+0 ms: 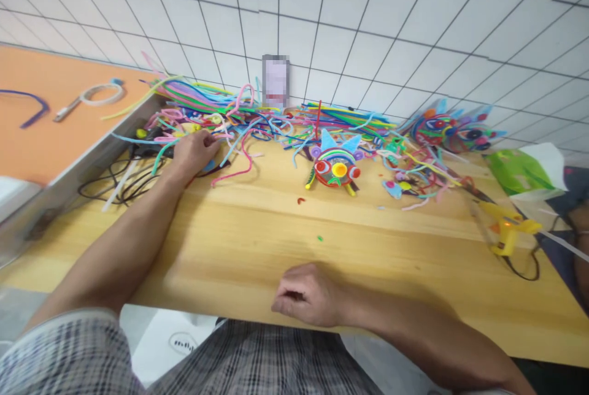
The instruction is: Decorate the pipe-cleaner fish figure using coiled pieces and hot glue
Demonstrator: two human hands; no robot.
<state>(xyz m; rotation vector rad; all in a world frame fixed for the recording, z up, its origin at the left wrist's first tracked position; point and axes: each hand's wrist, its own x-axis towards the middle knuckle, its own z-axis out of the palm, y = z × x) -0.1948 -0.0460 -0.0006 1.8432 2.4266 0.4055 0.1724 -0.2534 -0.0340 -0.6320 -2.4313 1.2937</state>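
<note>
My left hand (196, 153) reaches to the pile of colourful pipe cleaners (184, 122) at the back left, its fingers bent down; whatever they hold is hidden. My right hand (308, 297) rests loosely curled at the table's front edge, with nothing visible in it. Near the back middle stands a round decorated face (337, 169) with blue pointed ears, red-rimmed eyes and a yellow nose. A small red piece (300, 200) and a green bit (320, 238) lie in front of it.
On the right lies a yellow glue gun (510, 227) with a cord. More decorated faces (469, 132) and a green-white packet (529, 171) sit at the back right. A phone (276, 82) leans on the tiled wall. Black cable (119, 189) loops at the left.
</note>
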